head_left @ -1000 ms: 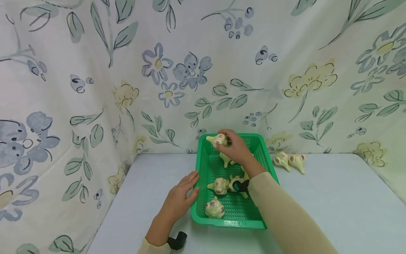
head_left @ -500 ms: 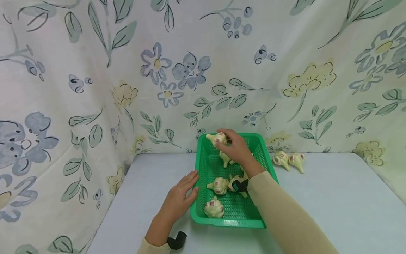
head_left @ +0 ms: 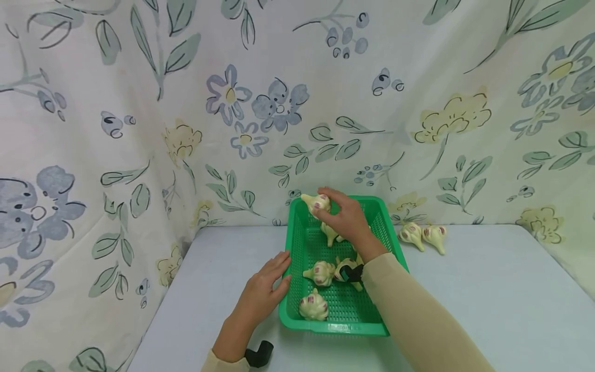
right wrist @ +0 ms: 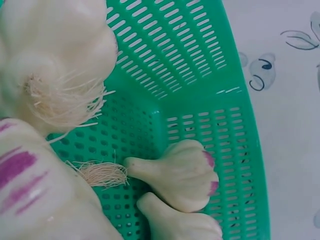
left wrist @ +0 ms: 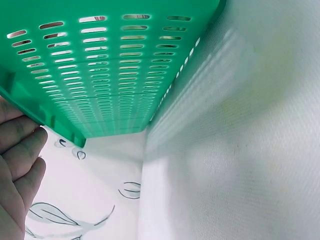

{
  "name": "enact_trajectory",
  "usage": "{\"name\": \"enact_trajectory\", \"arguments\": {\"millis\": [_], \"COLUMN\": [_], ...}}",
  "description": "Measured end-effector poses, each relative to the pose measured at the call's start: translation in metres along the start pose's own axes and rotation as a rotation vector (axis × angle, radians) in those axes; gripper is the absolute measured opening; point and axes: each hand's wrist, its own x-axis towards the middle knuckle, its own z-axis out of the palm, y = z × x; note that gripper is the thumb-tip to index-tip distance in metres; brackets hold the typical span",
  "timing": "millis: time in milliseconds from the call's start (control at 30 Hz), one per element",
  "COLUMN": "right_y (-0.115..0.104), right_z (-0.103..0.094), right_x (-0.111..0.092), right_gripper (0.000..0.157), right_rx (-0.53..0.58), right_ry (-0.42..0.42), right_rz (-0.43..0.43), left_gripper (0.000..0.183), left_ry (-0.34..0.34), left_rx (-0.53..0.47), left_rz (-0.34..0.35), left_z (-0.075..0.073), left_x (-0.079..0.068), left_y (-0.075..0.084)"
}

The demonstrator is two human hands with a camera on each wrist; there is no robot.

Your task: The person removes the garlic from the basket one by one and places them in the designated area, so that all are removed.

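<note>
Over the far left corner of a green slotted plastic basket (head_left: 341, 327), my right hand (head_left: 347, 219) holds a garlic bulb (head_left: 317, 204) between thumb and fingers, its stem pointing left. My left hand (head_left: 262, 287) lies along the basket's left rim with fingers extended; in the left wrist view its fingers (left wrist: 22, 145) touch that rim from outside. Inside the basket lie a garlic bulb (head_left: 313, 306) near the front, another garlic bulb (head_left: 322, 273) behind it, and several more partly under my right arm. Close-up garlic bulbs (right wrist: 60, 55) fill the left of the right wrist view.
Two garlic bulbs (head_left: 423, 236) lie on the white table (head_left: 483, 289) right of the basket. A floral cloth (head_left: 297, 103) hangs behind and along the left side. Each wrist wears a black camera mount (head_left: 260, 354).
</note>
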Motion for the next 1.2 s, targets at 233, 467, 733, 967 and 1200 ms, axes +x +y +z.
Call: {"name": "enact_trajectory", "arguments": {"millis": [233, 467, 733, 967, 1200], "right_y": [-0.004, -0.012, -0.015, -0.01, 0.0], "right_z": [-0.005, -0.019, -0.042, -0.075, -0.119], "right_x": [-0.002, -0.002, -0.003, -0.011, -0.029], "right_gripper": [0.054, 0.052, 0.054, 0.058, 0.059], "right_rx": [-0.022, -0.018, -0.073, -0.195, -0.278], "right_ry": [0.011, 0.093, 0.156, 0.141, 0.166], "right_rz": [0.017, -0.063, -0.237, -0.25, -0.199], "left_gripper": [0.044, 0.044, 0.044, 0.044, 0.044], "left_ry": [-0.004, -0.013, -0.01, 0.001, 0.005], "left_rx": [0.006, 0.011, 0.018, 0.018, 0.016], "left_rz": [0.003, 0.016, 0.016, 0.012, 0.014], "left_z": [0.002, 0.002, 0.0, -0.002, -0.001], "left_x": [-0.001, 0.0, 0.0, -0.001, -0.002], "left_y": [0.001, 0.002, 0.002, 0.002, 0.001]}}
